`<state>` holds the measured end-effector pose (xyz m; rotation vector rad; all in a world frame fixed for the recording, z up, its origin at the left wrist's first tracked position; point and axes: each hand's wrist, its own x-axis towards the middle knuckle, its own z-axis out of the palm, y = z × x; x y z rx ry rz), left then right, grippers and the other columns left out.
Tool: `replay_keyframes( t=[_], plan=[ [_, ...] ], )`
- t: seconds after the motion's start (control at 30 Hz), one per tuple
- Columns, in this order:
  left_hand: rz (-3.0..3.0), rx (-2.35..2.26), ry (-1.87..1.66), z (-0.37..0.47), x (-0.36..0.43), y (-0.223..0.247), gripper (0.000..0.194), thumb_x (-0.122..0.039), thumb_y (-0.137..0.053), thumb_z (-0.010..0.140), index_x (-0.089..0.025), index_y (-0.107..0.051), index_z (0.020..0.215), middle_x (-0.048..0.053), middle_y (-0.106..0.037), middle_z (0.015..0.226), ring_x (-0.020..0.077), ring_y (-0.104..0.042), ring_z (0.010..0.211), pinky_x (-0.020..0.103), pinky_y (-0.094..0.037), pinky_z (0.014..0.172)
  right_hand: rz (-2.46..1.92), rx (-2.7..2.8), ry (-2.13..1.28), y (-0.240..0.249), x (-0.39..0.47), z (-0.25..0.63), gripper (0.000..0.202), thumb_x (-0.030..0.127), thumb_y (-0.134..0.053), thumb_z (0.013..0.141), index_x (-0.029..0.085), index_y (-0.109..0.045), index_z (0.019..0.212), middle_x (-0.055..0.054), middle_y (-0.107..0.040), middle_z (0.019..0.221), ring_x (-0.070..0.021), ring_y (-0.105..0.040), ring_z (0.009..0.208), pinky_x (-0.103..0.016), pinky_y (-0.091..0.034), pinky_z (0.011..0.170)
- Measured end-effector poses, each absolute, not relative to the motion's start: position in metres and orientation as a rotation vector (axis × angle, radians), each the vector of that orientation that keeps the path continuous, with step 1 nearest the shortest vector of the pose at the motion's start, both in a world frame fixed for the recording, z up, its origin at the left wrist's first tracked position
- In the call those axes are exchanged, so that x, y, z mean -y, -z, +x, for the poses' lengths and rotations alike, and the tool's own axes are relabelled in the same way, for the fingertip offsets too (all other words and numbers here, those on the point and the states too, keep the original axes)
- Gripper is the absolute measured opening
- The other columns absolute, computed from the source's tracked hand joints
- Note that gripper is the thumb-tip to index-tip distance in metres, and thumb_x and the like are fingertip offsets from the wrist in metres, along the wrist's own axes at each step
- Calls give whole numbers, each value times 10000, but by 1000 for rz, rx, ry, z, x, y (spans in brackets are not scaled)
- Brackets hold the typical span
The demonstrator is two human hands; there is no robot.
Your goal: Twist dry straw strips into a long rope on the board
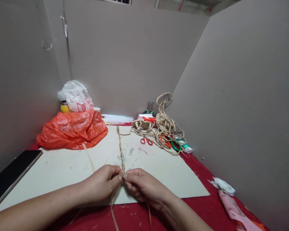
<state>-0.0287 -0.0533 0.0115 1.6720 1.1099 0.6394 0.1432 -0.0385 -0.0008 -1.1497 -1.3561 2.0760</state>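
A straw braid (121, 150) runs from the back of the white board (163, 176) straight toward me. At its near end my left hand (104, 181) and my right hand (143, 186) meet, both closed in a pinch on the braid. The thumbs and fingertips of the two hands almost touch. Loose flat straw strands (113, 215) hang below the hands over the red cloth. The exact crossing of the strands is hidden by the fingers. Another pale strip (89, 157) lies on the board left of the braid.
A tangled heap of braided cord (167, 120) lies at the back right, with scissors handles (165, 141) beneath it. Left are an orange plastic bag (73, 130), a white bag (75, 96) and a phone (15, 175). Grey panels (125, 61) enclose the table. Pink cloth (234, 208) lies at right.
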Motion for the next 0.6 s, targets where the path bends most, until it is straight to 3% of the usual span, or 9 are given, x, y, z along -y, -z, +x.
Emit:
replay_keyframes(
  t=[0.17, 0.3, 0.4, 0.53, 0.6],
  plan=[
    [2007, -1335, -498, -33, 61, -21, 288, -311, -421, 850, -186, -565, 635, 6, -535, 566, 138, -439, 534, 237, -244, 514, -1236, 1266, -1869, 10, 51, 136, 254, 303, -514, 745, 142, -540, 551, 90, -312, 320, -28, -153, 280, -210, -59, 322],
    [2195, -1397, -449, -26, 78, -16, 248, -324, -389, 873, -207, -587, 778, 39, -563, 602, 160, -453, 496, 260, -219, 497, -1187, 1052, -1926, 5, 62, 133, 289, 382, -567, 731, 179, -450, 562, 101, -304, 366, -29, -144, 307, -200, -72, 318],
    [2362, -1399, -368, -19, 90, -10, 156, -256, -479, 801, -192, -602, 872, 23, -507, 537, 142, -332, 394, 272, -180, 465, -1164, 958, -2011, 1, 66, 131, 278, 382, -608, 709, 169, -472, 594, 115, -264, 390, -20, -107, 329, -195, -43, 334],
    [2434, -1145, -111, -18, 100, -7, 106, -243, -503, 781, -218, -586, 720, -31, -377, 438, 98, -158, 345, 266, -167, 426, -1139, 949, -2064, 2, 63, 135, 231, 349, -628, 710, 124, -581, 729, 125, -217, 419, -15, -93, 357, -190, -22, 358],
    [2389, -953, 31, -22, 105, -8, 279, -277, -425, 847, -223, -518, 589, -37, -339, 412, 88, -136, 337, 251, -183, 413, -1108, 935, -2083, 5, 60, 139, 230, 343, -627, 717, 119, -581, 736, 124, -204, 434, -14, -101, 368, -184, -23, 366]
  ],
)
